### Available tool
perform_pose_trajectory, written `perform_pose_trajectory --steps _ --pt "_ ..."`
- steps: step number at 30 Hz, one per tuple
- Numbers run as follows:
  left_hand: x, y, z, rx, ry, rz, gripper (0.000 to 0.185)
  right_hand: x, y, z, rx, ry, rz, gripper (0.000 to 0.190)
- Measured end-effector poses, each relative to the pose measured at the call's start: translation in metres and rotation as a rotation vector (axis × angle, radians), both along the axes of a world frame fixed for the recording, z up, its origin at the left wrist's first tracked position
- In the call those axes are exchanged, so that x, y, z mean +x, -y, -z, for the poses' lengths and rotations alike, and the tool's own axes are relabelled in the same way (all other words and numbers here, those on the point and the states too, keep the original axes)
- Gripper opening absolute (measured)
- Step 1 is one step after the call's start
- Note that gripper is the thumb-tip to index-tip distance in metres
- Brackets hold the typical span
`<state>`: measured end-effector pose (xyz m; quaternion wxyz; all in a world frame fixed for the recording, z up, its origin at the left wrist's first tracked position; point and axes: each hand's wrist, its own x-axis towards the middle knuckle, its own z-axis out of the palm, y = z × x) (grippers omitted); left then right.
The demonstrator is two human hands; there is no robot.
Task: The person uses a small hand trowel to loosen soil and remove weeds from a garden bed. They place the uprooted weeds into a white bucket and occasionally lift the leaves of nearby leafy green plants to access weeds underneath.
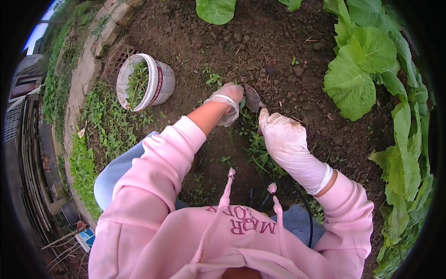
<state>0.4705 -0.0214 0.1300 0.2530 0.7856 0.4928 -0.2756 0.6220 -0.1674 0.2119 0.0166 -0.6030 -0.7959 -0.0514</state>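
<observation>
My right hand (284, 134), in a soiled white glove, is closed on a hand trowel (252, 98). The trowel's blade points up and left, touching the soil beside small weeds (246, 112). My left hand (231, 94) wears a thin clear plastic glove and is just left of the blade, low over the soil. Its fingers are curled and mostly turned away, so whether they grip a weed cannot be seen. Left of my hands, a white plastic bucket (166, 83) is tilted with its opening to the left, and pulled weeds (138, 83) lie inside it.
Large leafy green vegetables (352, 78) grow along the right, with another leaf (216, 10) at the top. Low weeds (111, 120) cover ground below the bucket. A perforated brick (118, 57) and a stone edging (81, 75) border the bed at left. Stacked poles (33, 164) lie beyond.
</observation>
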Motion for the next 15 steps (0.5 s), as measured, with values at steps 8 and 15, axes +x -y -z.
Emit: perform_pose_trajectory --steps 8,15 --pt "-0.009 0.004 0.029 0.201 0.141 0.023 0.025 0.046 0.008 0.041 -0.338 -0.399 0.109 0.053" --pt "-0.013 0.005 0.040 0.264 0.161 0.070 0.023 0.050 0.009 0.036 -0.292 -0.447 0.034 0.021"
